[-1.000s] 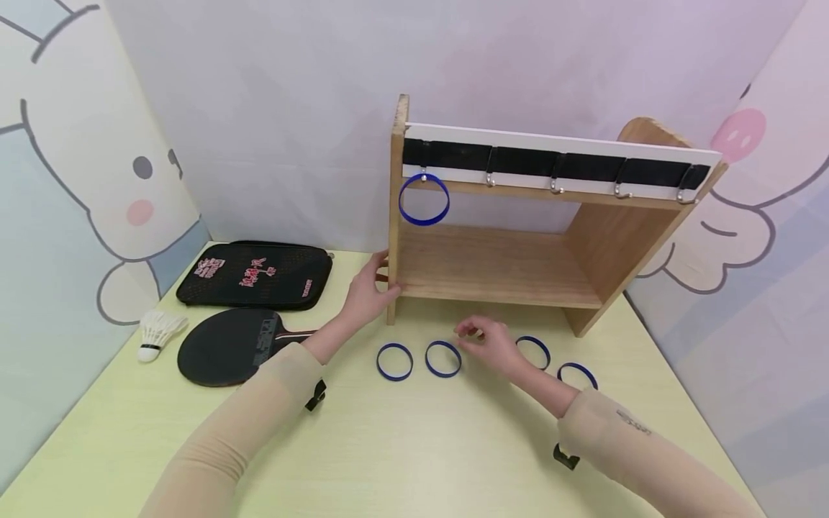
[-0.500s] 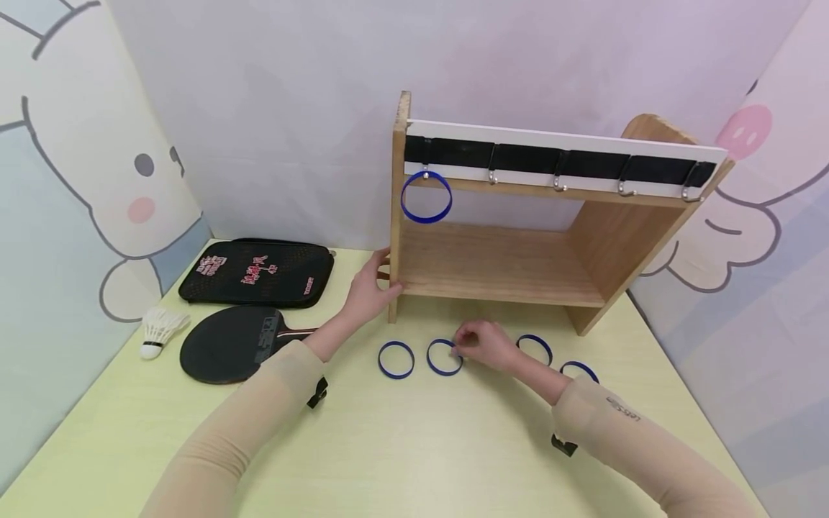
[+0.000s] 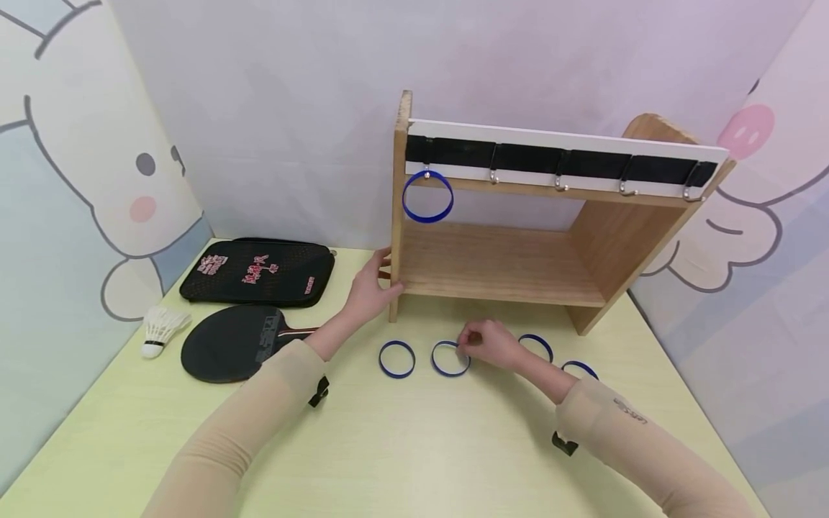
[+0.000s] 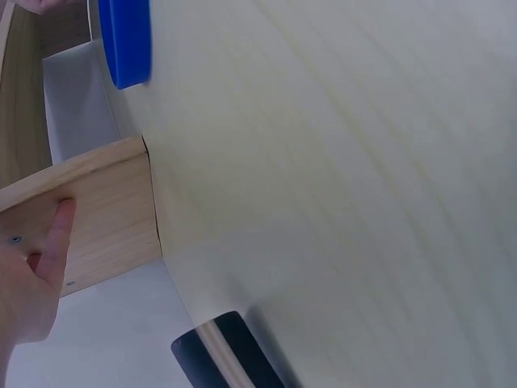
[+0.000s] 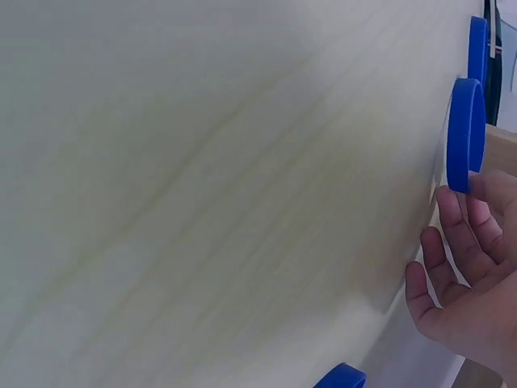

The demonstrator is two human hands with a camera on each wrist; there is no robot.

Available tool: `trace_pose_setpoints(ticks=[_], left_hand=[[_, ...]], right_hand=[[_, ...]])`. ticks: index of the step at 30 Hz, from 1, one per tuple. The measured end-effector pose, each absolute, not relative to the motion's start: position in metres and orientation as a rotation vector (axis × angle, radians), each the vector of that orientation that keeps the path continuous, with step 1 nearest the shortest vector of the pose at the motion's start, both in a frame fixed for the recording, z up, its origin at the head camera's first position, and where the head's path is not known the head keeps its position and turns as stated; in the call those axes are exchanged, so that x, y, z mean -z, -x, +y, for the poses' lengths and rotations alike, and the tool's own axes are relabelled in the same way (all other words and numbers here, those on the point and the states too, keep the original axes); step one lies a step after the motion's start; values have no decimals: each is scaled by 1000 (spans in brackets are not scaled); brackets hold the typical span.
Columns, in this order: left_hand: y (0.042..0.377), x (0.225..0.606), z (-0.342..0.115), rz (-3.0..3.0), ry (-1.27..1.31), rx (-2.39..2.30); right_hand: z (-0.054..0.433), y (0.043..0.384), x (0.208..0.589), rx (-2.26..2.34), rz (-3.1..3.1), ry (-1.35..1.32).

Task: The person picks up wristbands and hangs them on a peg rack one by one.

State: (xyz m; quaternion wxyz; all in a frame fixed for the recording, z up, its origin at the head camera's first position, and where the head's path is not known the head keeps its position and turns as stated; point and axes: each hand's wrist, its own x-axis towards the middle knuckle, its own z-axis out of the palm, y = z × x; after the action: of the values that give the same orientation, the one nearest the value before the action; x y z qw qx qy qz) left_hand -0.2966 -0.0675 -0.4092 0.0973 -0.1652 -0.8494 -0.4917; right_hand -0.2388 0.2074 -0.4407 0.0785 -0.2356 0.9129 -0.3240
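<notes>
One band (image 5: 460, 137) pinched by right hand (image 3: 491, 344), left hand (image 3: 368, 293) outspread against shelf (image 3: 499, 262) — screws (image 4: 15, 239) in left-wrist view only

Cartoon-printed walls (image 3: 71, 187) around a table (image 3: 414, 446) suggest a booth.

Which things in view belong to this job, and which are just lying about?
Likely in the job:
blue ring touched by the right hand
three loose blue rings
hanging blue ring on the leftmost hook
hook strip
wooden shelf touched by the left hand

Probably lying about:
table-tennis bat
black case
shuttlecock
</notes>
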Motion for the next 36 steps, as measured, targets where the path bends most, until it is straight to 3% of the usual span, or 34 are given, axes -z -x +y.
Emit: trace_pose_setpoints(ticks=[12,36], left_hand=[[296,408,-66,-2511,480,1473],[296,411,-68,-2507,477,1446]], right_hand=[[205,233,424,1080,2693,790],[212,209,330,1225,2790,779]])
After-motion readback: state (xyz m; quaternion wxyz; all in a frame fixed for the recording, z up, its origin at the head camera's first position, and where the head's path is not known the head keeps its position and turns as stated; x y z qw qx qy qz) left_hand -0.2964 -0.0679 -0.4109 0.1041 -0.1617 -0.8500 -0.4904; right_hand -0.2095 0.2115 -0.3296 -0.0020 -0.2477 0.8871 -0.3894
